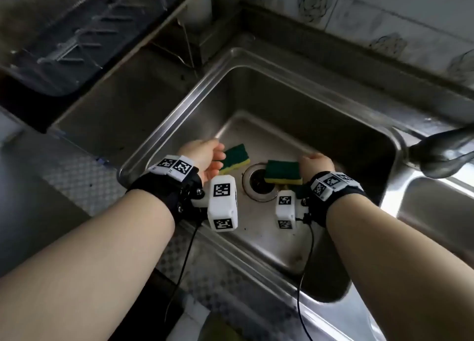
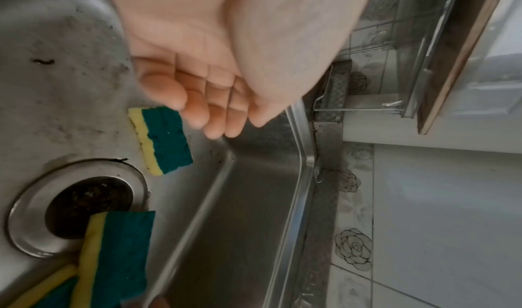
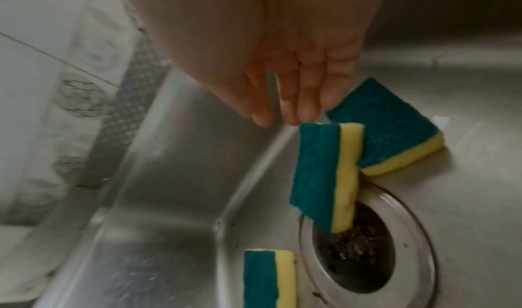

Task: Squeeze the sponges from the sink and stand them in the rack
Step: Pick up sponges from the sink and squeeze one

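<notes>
Fingers (image 2: 197,111) of the left hand (image 1: 202,158) hang straight and relaxed, close together, holding nothing; their tips hover just above the near end of a green-and-yellow sponge (image 2: 162,139) that lies flat on the sink floor, scouring side up, and whether they touch it cannot be told. Fingers (image 3: 305,94) of the right hand (image 1: 316,162) also point down, loosely extended and empty. Just below their tips a second sponge (image 3: 324,174) stands on edge, leaning over the drain (image 3: 356,252), green face away from the little finger, yellow foam toward a third sponge (image 3: 395,138) lying flat behind it; the tips look almost on its top edge, contact unclear. From the head camera this sponge sits at the drain's rim, just beside the right wrist.

Beyond both hands' fingertips rises the steel sink wall (image 1: 295,94), then the flower-patterned tiles (image 1: 313,4). Off past the left hand's thumb side, well apart, the wire dish rack (image 1: 71,40) sits above the counter.
</notes>
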